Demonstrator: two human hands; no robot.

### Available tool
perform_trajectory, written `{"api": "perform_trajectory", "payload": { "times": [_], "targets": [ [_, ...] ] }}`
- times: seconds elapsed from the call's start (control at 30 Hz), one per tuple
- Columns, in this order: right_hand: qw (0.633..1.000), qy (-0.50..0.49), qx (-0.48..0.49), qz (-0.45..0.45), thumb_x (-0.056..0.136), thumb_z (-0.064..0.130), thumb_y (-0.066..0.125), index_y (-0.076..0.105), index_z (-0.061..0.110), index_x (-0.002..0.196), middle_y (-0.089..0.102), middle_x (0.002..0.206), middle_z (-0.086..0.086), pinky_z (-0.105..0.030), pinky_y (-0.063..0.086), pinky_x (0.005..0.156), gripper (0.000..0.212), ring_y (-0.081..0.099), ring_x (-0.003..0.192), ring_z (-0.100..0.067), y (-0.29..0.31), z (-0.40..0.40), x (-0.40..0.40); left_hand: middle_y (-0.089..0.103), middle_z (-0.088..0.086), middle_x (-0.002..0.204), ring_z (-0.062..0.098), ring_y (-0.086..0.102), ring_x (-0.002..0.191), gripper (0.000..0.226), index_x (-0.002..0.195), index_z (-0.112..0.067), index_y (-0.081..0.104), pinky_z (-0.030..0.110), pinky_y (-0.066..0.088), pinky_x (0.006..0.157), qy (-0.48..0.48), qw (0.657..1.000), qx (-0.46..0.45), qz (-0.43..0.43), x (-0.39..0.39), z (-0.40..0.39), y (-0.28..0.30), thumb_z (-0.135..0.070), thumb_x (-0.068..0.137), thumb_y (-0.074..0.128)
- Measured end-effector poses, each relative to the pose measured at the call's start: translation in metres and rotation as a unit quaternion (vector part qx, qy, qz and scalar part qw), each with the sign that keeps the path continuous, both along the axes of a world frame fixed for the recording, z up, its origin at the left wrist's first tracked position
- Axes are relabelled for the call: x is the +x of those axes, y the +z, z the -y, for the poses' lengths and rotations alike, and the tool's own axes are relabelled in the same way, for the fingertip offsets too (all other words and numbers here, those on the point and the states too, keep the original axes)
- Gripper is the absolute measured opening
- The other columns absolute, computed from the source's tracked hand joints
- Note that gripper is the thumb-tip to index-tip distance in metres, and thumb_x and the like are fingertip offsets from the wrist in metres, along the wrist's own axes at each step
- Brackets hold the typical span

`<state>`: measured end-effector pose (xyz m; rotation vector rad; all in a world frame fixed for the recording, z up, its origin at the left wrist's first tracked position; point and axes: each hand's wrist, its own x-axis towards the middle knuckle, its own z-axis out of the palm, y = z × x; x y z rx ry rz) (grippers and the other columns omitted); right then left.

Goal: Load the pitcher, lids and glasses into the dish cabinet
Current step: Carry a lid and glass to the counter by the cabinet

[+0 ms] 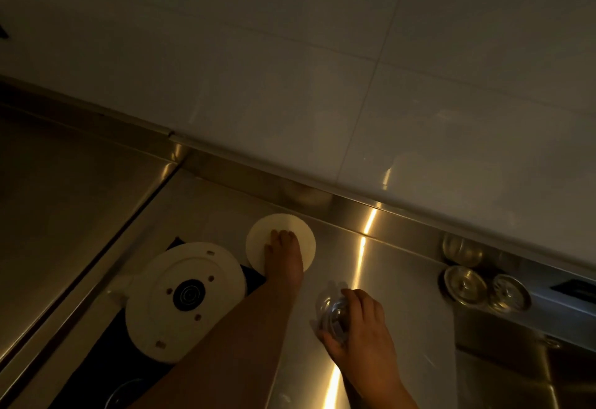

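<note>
- Steel counter [403,295] runs w/ a white tiled wall [354,70] behind it; light is dim and yellow.
- Left hand [285,255]: arm comes in from 6 o'clock, fingers laid fairly straight on a round white lid [280,244], fingertips near its centre. Looks like pressing or resting; no curl round the rim seen.
- That white lid lies flat on the counter, just in front of the steel upstand, at approx. 12 o'clock of the right hand.
- Right hand [358,328]: fingers curled over a clear glass lid [332,315], gripping it from above. Lid sits low at the counter; can't tell if it touches the surface.
- Pitcher [183,299]: white, upside down, base facing up w/ a dark round centre and small holes. Stands at 9 o'clock of the left forearm, partly on a dark mat [106,360].
- White lid and pitcher are just beside each other, edges nearly touching.
- At 3 o'clock of the white lid, well apart: two metal sink strainers [483,289] by the sink [516,360] corner, and a clear glass [461,249] behind them against the upstand.
- Dish cabinet isn't in view.
</note>
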<state>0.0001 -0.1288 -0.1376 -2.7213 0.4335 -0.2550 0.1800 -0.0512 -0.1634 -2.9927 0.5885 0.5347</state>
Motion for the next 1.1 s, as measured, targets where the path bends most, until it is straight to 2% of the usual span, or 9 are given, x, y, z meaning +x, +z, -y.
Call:
{"api": "perform_trajectory", "payload": {
  "times": [0.2, 0.27, 0.37, 0.43, 0.5, 0.63, 0.77, 0.93, 1.1],
  "targets": [
    [1.000, -0.010, 0.005, -0.016, 0.055, 0.051, 0.084, 0.055, 0.013, 0.125, 0.059, 0.117, -0.007, -0.034, 0.056, 0.070, 0.084, 0.058, 0.102, -0.029, 0.001, -0.002, -0.001, 0.021, 0.016, 0.148, 0.033, 0.019, 0.140, 0.053, 0.140, -0.002, 0.022, 0.039, 0.040, 0.099, -0.096, 0.995, 0.024, 0.024, -0.002, 0.004, 0.007, -0.015, 0.095, 0.047],
    [1.000, -0.016, 0.006, -0.016, 0.056, 0.051, 0.083, 0.055, 0.015, 0.126, 0.058, 0.117, -0.007, -0.033, 0.056, 0.068, 0.083, 0.057, 0.103, -0.029, 0.000, -0.003, -0.004, 0.026, 0.015, 0.145, 0.032, 0.025, 0.136, 0.050, 0.139, -0.004, 0.025, 0.037, 0.042, 0.095, -0.123, 0.991, 0.023, 0.040, -0.004, 0.003, 0.009, -0.015, 0.095, 0.047],
    [1.000, -0.024, 0.018, -0.005, 0.062, 0.055, 0.077, 0.050, 0.019, 0.130, 0.053, 0.123, -0.004, -0.029, 0.051, 0.073, 0.082, 0.051, 0.111, -0.026, 0.001, -0.003, -0.009, 0.032, 0.016, 0.140, 0.030, 0.033, 0.130, 0.043, 0.135, -0.004, 0.029, 0.038, 0.041, 0.094, -0.163, 0.984, 0.012, 0.067, -0.014, 0.004, 0.021, -0.013, 0.096, 0.043],
    [0.999, -0.032, 0.040, -0.006, 0.064, 0.053, 0.077, 0.049, 0.018, 0.132, 0.051, 0.126, -0.004, -0.028, 0.047, 0.079, 0.082, 0.047, 0.114, -0.024, 0.006, -0.005, -0.017, 0.042, 0.014, 0.133, 0.027, 0.042, 0.122, 0.041, 0.130, -0.005, 0.040, 0.035, 0.043, 0.089, -0.181, 0.978, -0.010, 0.100, -0.020, 0.005, 0.033, -0.016, 0.092, 0.050],
    [0.998, -0.036, 0.050, 0.000, 0.060, 0.045, 0.083, 0.053, 0.013, 0.128, 0.055, 0.121, -0.007, -0.026, 0.045, 0.076, 0.081, 0.051, 0.109, -0.028, 0.014, -0.005, -0.026, 0.054, 0.010, 0.120, 0.022, 0.052, 0.110, 0.038, 0.119, -0.009, 0.053, 0.031, 0.047, 0.081, -0.206, 0.967, -0.026, 0.148, -0.030, 0.003, 0.054, -0.023, 0.085, 0.060],
    [0.998, -0.040, 0.039, 0.013, 0.051, 0.030, 0.090, 0.060, 0.007, 0.119, 0.061, 0.111, -0.014, -0.029, 0.042, 0.072, 0.077, 0.058, 0.098, -0.035, 0.043, -0.004, -0.044, 0.040, 0.017, 0.131, 0.032, 0.039, 0.120, 0.047, 0.131, -0.002, 0.034, 0.040, 0.043, 0.089, -0.339, 0.928, -0.066, 0.142, -0.046, 0.002, 0.079, -0.006, 0.087, 0.050],
    [0.996, -0.042, 0.013, 0.072, 0.059, 0.035, 0.086, 0.054, 0.013, 0.126, 0.056, 0.120, -0.009, -0.031, 0.041, 0.084, 0.077, 0.052, 0.108, -0.026, 0.085, -0.003, -0.051, 0.041, 0.017, 0.131, 0.032, 0.039, 0.120, 0.047, 0.132, -0.002, 0.034, 0.041, 0.041, 0.092, -0.361, 0.902, -0.120, 0.204, -0.059, -0.002, 0.120, -0.003, 0.087, 0.047],
    [0.990, -0.033, -0.022, 0.138, 0.062, 0.046, 0.080, 0.042, 0.028, 0.132, 0.049, 0.125, 0.002, -0.025, 0.039, 0.084, 0.081, 0.045, 0.112, -0.013, 0.134, -0.023, -0.047, 0.043, 0.012, 0.129, 0.027, 0.041, 0.118, 0.043, 0.133, -0.005, 0.034, 0.036, 0.040, 0.091, -0.354, 0.881, -0.138, 0.284, -0.063, -0.026, 0.167, -0.006, 0.091, 0.040],
    [0.988, -0.003, -0.050, 0.146, 0.061, 0.043, 0.082, 0.045, 0.025, 0.131, 0.051, 0.123, 0.001, -0.023, 0.039, 0.078, 0.081, 0.048, 0.109, -0.013, 0.169, -0.069, -0.040, 0.062, -0.007, 0.106, 0.008, 0.059, 0.097, 0.036, 0.116, -0.021, 0.060, 0.020, 0.048, 0.073, -0.367, 0.853, -0.102, 0.357, -0.060, -0.082, 0.207, -0.022, 0.080, 0.057]
  ]
}}
